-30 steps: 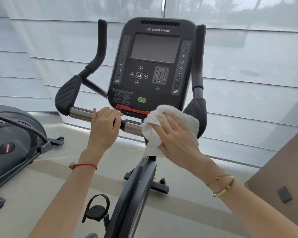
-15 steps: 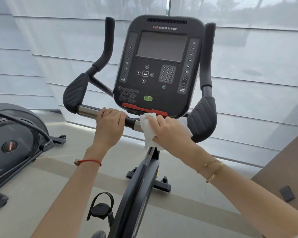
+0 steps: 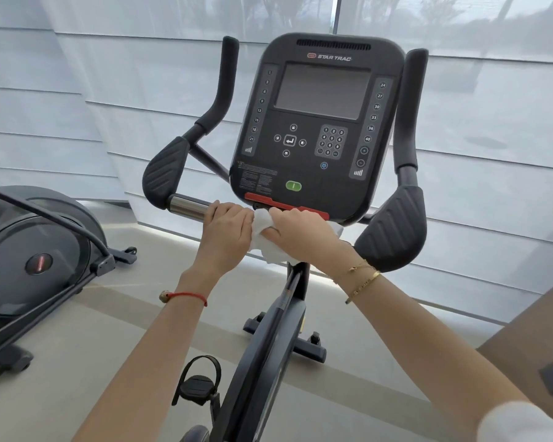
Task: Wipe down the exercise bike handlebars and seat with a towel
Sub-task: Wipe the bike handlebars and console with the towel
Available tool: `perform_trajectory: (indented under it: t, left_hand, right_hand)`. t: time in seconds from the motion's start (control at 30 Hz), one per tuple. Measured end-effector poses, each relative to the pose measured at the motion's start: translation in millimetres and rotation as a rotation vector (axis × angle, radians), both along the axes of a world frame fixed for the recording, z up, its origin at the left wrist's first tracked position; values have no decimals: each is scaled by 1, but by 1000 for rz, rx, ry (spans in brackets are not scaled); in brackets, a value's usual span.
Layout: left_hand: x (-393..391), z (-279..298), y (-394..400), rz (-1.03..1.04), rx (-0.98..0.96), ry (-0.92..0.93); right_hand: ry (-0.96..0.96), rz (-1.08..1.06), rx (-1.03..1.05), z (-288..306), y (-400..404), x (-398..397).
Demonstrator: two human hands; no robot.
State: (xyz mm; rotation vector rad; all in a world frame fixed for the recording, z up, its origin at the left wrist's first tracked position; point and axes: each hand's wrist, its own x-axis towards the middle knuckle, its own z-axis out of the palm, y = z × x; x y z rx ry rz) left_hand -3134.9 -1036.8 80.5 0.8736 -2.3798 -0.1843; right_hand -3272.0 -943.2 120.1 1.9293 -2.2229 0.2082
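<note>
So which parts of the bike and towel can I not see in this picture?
Head view only:
- Seat: out of frame, below the bottom edge.
- Bar middle: covered by left hand, towel and right hand.
- Towel: mostly hidden under the right hand.
- Console warning text: too small to read.
- Right pedal: hidden behind the frame.

Console (image 3: 324, 129) reads STAR TRAC, numbers 1–40

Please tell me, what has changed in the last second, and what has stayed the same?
The right hand, gripping the white towel, slid it left along the handlebar until it met the left hand. The towel is now bunched smaller under the fingers. The left hand kept its grip on the same spot of the bar. Nothing was released.
</note>
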Motion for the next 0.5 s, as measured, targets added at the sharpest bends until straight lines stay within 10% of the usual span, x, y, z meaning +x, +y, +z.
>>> perform_trajectory:
  t: [0.5]
  left_hand:
    - [-21,-3,53,-43,39,128]
  right_hand:
    - [501,216,-129,-25,127,-44]
